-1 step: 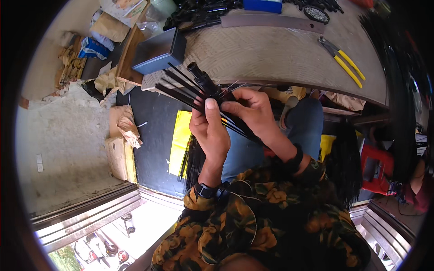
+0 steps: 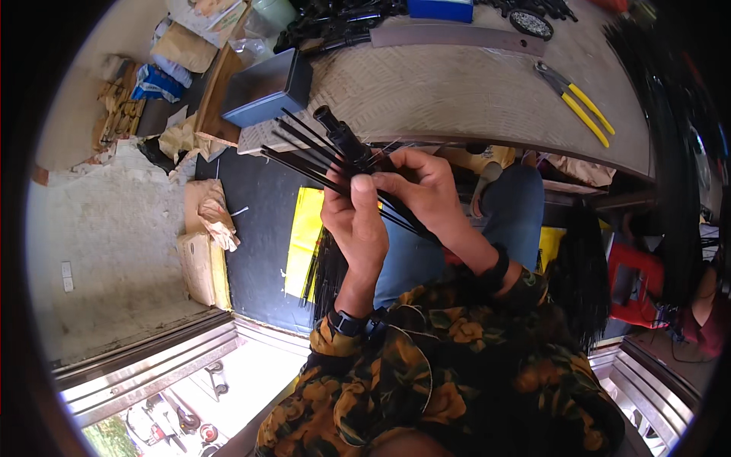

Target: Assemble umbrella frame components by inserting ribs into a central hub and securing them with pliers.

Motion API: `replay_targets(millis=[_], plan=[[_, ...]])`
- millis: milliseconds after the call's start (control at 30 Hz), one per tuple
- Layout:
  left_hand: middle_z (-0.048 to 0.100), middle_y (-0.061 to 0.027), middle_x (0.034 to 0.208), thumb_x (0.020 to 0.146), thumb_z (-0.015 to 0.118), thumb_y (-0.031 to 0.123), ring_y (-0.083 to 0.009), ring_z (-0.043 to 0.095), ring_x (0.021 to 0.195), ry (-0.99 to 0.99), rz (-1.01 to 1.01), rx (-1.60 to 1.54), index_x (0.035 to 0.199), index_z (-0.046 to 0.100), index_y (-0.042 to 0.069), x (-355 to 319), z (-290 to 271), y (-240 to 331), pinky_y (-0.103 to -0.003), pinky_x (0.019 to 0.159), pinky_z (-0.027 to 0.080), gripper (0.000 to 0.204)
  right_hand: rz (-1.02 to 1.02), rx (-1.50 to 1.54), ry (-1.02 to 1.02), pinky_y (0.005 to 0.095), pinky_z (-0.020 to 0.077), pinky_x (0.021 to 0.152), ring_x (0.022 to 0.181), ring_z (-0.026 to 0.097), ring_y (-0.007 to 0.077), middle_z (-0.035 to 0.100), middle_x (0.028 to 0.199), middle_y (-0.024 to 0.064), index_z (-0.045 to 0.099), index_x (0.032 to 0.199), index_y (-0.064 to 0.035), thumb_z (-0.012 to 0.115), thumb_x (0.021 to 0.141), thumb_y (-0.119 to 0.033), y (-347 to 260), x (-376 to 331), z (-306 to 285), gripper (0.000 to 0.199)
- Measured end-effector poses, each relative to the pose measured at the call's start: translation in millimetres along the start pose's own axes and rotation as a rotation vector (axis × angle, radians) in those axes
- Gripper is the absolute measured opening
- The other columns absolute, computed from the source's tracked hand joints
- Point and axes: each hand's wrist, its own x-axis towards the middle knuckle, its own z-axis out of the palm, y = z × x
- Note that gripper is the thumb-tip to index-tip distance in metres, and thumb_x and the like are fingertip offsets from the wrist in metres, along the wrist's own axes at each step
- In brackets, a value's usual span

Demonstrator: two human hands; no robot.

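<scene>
Over my lap is an umbrella frame: a black tubular hub [image 2: 346, 141] tilted toward the upper left, with several thin black ribs [image 2: 293, 156] fanning out beside it. My left hand [image 2: 358, 228] is closed round the ribs just below the hub, thumb on the near side. My right hand [image 2: 430, 190] pinches at the hub's lower end, its fingertips close to the left thumb. Fine wire ends [image 2: 387, 147] stick out there; whether the right fingers grip the wire itself is hidden. More ribs run down to the right, beneath the right hand.
Yellow-handled pliers [image 2: 582, 107] lie on the worktable [image 2: 457, 84], right. A grey-blue bin [image 2: 266, 99] stands at its left edge. Farther back are a flat metal bar [image 2: 457, 36], black parts [image 2: 343, 27] and a round dish [image 2: 531, 24]. Bundled black rods [image 2: 586, 274] hang beside a red stool [image 2: 636, 282].
My left thumb has slid slightly down and to the right along the ribs. The hub and my right hand have hardly moved.
</scene>
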Motion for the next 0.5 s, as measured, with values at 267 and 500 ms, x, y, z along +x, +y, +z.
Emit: replay_targets(millis=[267, 500], plan=[[0.060, -0.0088, 0.090, 0.087, 0.056, 0.019, -0.0148, 0.057, 0.082, -0.018, -0.121, -0.128, 0.100, 0.054, -0.002, 13, -9, 2, -0.026, 0.076, 0.046, 0.025, -0.049, 0.080, 0.102, 0.0170, 0.0420, 0.056, 0.067, 0.053, 0.0036, 0.058, 0.072, 0.0020, 0.056, 0.085, 0.0008, 0.070, 0.074, -0.008, 8, -5, 11, 0.019], [0.061, -0.0103, 0.089, 0.086, 0.057, 0.019, -0.0181, 0.059, 0.083, -0.039, -0.109, -0.149, 0.098, 0.055, -0.002, 16, -22, -2, -0.029, 0.075, 0.047, 0.024, -0.032, 0.006, 0.082, 0.0178, 0.0399, 0.056, 0.064, 0.051, 0.0035, 0.059, 0.072, 0.0006, 0.061, 0.081, 0.0010, 0.069, 0.075, -0.009, 2, -5, 9, 0.014]])
